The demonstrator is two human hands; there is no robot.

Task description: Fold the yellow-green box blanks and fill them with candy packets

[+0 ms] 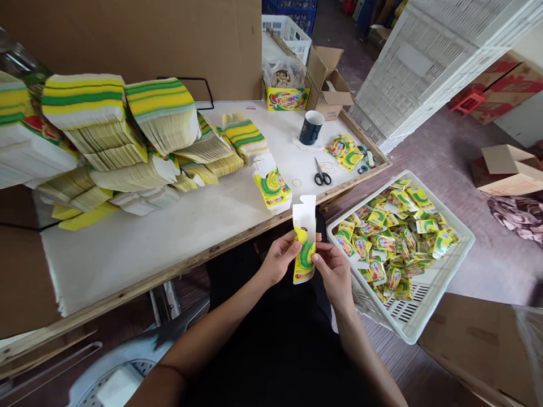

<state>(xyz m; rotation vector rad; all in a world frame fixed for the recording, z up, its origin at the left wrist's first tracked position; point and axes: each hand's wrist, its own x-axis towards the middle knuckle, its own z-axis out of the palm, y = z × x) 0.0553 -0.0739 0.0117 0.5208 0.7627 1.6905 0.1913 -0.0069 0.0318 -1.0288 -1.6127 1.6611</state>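
Note:
Between my two hands, just off the table's front edge, is a yellow-green printed carton (304, 249) with its white end flaps standing up. My left hand (280, 257) grips its left side, thumb on the front face. On the opposite side my right hand (333, 268) pinches the edge with thumb and fingers. A small pile of flat cartons (274, 186) lies on the table just beyond. Thick stacks of folded cartons (163, 116) lean together along the table's left part.
Right of my lap, a white crate (460, 249) holds many small yellow-green packs. On the table (169, 249) are scissors (322, 174), a dark mug (311, 129), a heap of packs (344, 151) and a printed box (287, 98). Tall white crates (418, 68) stand behind.

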